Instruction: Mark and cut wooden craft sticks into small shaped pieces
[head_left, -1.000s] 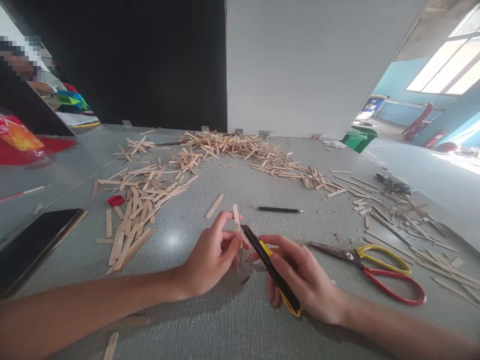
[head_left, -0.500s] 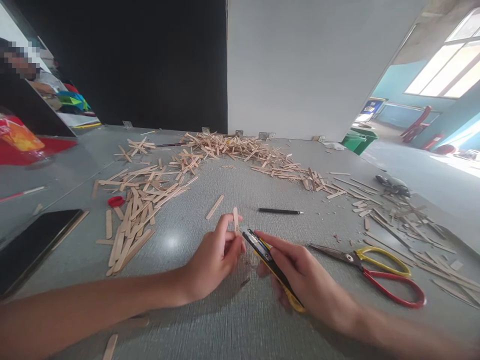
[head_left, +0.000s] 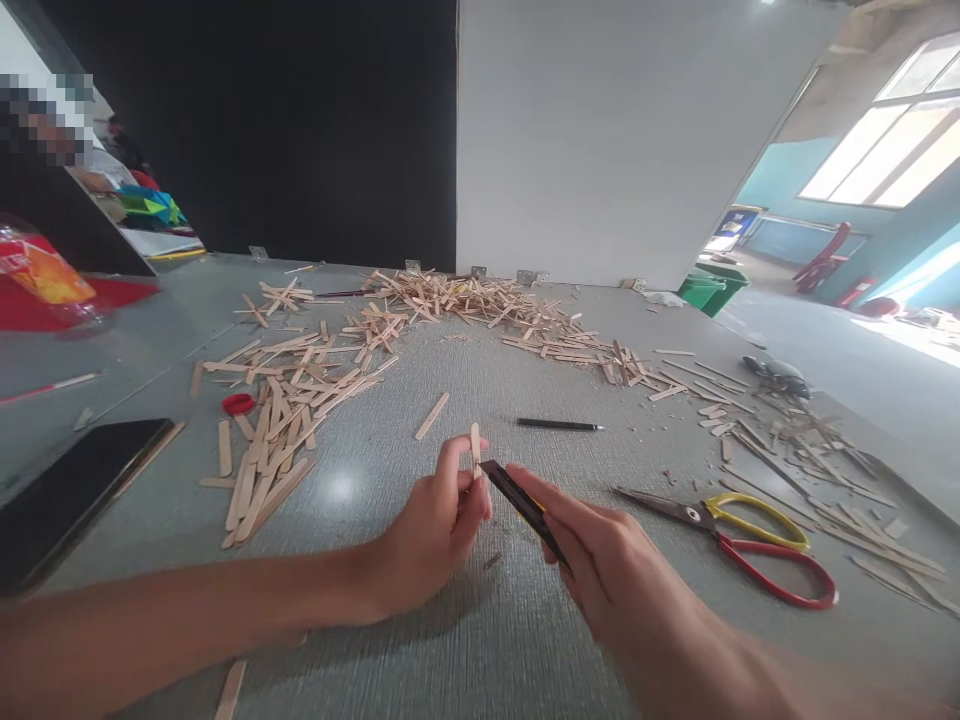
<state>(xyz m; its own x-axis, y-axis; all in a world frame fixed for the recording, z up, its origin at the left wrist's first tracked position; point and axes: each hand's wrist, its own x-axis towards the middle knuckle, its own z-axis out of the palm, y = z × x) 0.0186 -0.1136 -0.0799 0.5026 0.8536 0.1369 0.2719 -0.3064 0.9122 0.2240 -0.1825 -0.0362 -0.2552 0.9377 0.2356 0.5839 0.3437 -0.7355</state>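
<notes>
Pinched upright in my left hand is a short wooden craft stick. My right hand is closed round a black and yellow utility knife, whose tip meets the stick just above my left thumb. Behind the left hand another craft stick lies alone on the grey table. A black pen rests beyond the knife. To the right of my right hand lie scissors with one yellow and one red handle.
Heaped craft sticks spread along the back and left. Cut strips litter the right side. A phone, a red ring and a bottle stand or lie left. Black and white panels rise behind. A person is far left.
My right hand has rolled the knife over, so its dark narrow side now shows instead of its face. The left hand keeps its pinch on the craft stick. The view has shifted slightly.
</notes>
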